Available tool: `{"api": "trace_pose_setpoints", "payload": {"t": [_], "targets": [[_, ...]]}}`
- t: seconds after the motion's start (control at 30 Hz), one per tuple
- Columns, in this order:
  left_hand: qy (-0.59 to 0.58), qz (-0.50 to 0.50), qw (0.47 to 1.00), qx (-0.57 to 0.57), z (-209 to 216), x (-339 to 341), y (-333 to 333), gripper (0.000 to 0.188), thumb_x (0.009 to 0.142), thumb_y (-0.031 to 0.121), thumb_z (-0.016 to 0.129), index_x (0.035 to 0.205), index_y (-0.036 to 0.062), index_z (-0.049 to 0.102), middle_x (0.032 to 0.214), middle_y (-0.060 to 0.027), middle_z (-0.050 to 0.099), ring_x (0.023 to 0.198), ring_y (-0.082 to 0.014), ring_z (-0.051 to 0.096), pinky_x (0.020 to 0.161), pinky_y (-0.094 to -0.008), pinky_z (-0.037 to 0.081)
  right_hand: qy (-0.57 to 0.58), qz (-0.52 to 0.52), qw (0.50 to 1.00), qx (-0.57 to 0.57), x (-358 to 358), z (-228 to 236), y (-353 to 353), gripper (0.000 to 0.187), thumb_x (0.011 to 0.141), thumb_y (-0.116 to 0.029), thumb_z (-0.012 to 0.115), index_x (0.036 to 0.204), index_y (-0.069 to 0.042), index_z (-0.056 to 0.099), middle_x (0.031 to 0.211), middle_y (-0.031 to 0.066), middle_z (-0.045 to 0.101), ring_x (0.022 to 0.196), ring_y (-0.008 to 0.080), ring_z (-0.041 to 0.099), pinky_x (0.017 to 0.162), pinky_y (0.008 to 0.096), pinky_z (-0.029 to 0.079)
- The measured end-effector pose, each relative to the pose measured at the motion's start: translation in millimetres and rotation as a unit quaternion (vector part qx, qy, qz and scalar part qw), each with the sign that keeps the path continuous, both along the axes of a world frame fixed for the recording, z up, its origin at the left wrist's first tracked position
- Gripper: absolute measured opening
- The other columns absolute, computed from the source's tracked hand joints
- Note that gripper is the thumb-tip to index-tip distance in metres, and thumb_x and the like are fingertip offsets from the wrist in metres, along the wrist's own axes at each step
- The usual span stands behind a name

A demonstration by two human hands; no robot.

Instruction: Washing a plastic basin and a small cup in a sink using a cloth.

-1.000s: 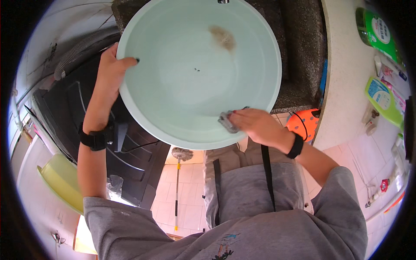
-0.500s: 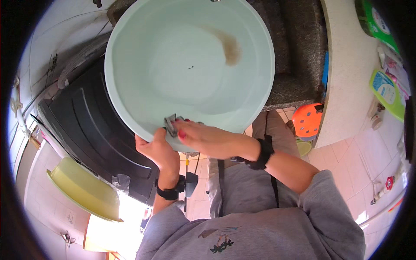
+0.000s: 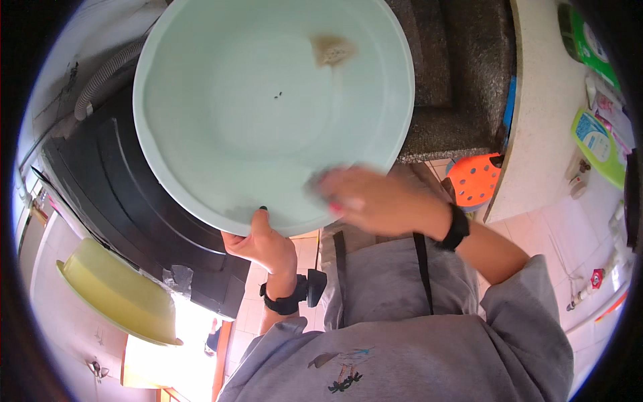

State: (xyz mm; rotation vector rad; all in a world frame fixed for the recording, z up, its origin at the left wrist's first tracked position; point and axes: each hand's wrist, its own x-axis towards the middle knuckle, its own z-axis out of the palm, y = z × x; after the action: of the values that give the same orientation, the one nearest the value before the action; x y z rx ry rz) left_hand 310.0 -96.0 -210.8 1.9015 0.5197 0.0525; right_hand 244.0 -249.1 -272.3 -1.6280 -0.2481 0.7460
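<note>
A large pale-green plastic basin (image 3: 228,100) fills the upper middle. My left hand (image 3: 264,244) grips its near rim, thumb over the inside edge and fingers beneath. My right hand (image 3: 385,204), smeared by motion, presses against the inner wall near the rim, to the right of the left hand. Under its fingers is a small dark grey crumpled cloth (image 3: 316,185), too blurred to make out well. A little brownish water (image 3: 331,50) lies on the basin's far side. Small dark specks (image 3: 278,95) are on its bottom.
A dark stone sink (image 3: 455,100) lies beneath and right of the basin. A black lidded appliance (image 3: 134,181) stands at left, with a yellow basin (image 3: 117,291) nearer me. An orange perforated thing (image 3: 474,181) is below the sink's right; bottles, one green (image 3: 596,50), line the right.
My right hand has moved right along the inner wall with the cloth, away from my left hand. The basin has shifted slightly left in view, and the brown water has moved toward the far side.
</note>
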Motion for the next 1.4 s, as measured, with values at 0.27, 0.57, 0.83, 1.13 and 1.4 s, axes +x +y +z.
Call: {"api": "trace_pose_setpoints", "payload": {"t": [0.27,0.57,0.83,1.13,1.4], "targets": [[-0.004,0.013,1.0,-0.006,-6,-1,-10,0.009,0.062,-0.008,0.047,0.069,-0.0024,0.048,0.07,-0.0011,0.055,0.062,-0.0066,0.046,0.063,-0.0193,0.037,-0.045,-0.167,0.978,-0.115,-15,22,27,0.048,0.077,-0.031,0.059,0.108,0.004,0.047,0.113,0.0211,0.048,0.114,0.0356,0.041,0.1,0.0413,0.029],[0.021,0.006,1.0,-0.01,-11,-7,-5,0.014,0.062,-0.009,0.046,0.072,-0.0038,0.053,0.072,-0.0025,0.058,0.063,-0.008,0.051,0.064,-0.0205,0.039,-0.214,0.011,0.843,-0.493,21,-91,-107,0.075,0.081,-0.054,0.043,0.13,0.002,0.033,0.135,0.015,0.035,0.127,0.0246,0.028,0.107,0.0361,0.016],[0.007,0.044,0.999,-0.015,-9,-7,-4,0.014,0.061,-0.009,0.047,0.073,-0.0039,0.053,0.075,-0.0033,0.058,0.064,-0.0086,0.051,0.065,-0.0209,0.039,-0.023,-0.092,0.957,-0.273,-11,-28,-16,0.066,0.08,-0.052,0.048,0.111,0.007,0.049,0.123,0.0229,0.043,0.116,0.0355,0.038,0.102,0.0415,0.025],[0.131,-0.091,0.984,0.074,13,-3,9,0.01,0.07,-0.004,0.057,0.08,-0.0044,0.057,0.076,-0.0044,0.059,0.067,-0.0075,0.051,0.063,-0.0205,0.041,-0.113,-0.2,0.96,-0.16,-8,17,66,0.033,0.068,-0.01,0.059,0.098,0.003,0.052,0.096,0.0115,0.053,0.09,0.0263,0.05,0.078,0.0344,0.041],[0.117,-0.377,0.895,0.207,73,139,28,0.025,0.087,0.014,0.051,0.107,-0.0001,0.047,0.093,-0.0019,0.052,0.084,-0.0068,0.047,0.073,-0.0197,0.037,-0.228,-0.202,0.93,-0.208,-30,0,46,0.02,0.07,-0.009,0.056,0.09,-0.003,0.053,0.09,0.0067,0.052,0.089,0.0211,0.05,0.078,0.0299,0.041]]}}
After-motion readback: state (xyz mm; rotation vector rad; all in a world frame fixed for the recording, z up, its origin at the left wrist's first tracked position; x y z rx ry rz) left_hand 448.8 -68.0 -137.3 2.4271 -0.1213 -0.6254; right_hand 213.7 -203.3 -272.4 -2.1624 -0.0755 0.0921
